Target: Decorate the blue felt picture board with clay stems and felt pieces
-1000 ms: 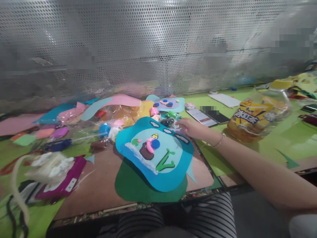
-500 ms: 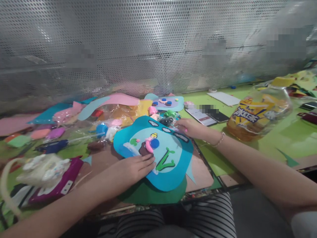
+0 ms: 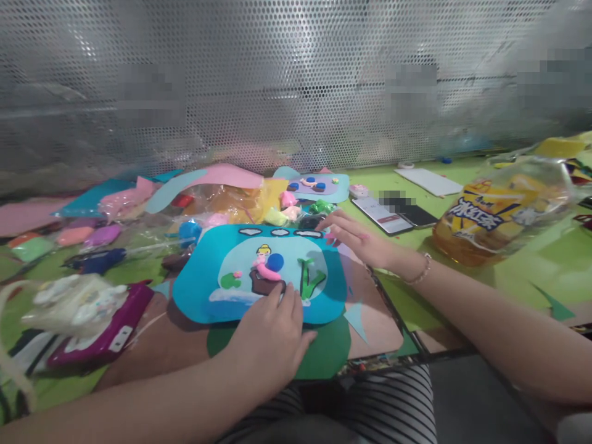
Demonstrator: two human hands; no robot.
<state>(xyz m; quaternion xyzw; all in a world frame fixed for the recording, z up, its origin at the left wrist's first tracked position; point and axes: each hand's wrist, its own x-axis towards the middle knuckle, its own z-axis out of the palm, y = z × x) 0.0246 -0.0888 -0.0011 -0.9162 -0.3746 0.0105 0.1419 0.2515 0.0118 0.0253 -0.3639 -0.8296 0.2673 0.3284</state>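
Note:
A blue wavy-edged craft-foam picture [image 3: 194, 280] lies before me, now level, with a pale blue oval in its middle. On it are a clay figure with yellow hair and a pink tail [image 3: 266, 269], a blue disc [image 3: 275, 263], a brown rock shape, green weed [image 3: 311, 280] and black-edged white shapes along the top. My left hand [image 3: 275, 327] rests open on the lower edge, fingers spread over the rock. At the upper right corner, my right hand [image 3: 354, 239] has bent fingers closed around a small pink clay piece [image 3: 329, 238].
Clay lumps, plastic bags and foam sheets [image 3: 222, 176] crowd the back left. A magenta case [image 3: 106, 333] and a glue gun [image 3: 99, 260] lie at left. To the right are a phone [image 3: 382, 216] and a large tea bottle [image 3: 499, 216]. A perforated metal panel [image 3: 296, 80] stands behind.
The blue picture has turned anticlockwise and shifted left, its top edge now level. My left hand moved right and down along its lower edge; the right hand stayed near the upper corner.

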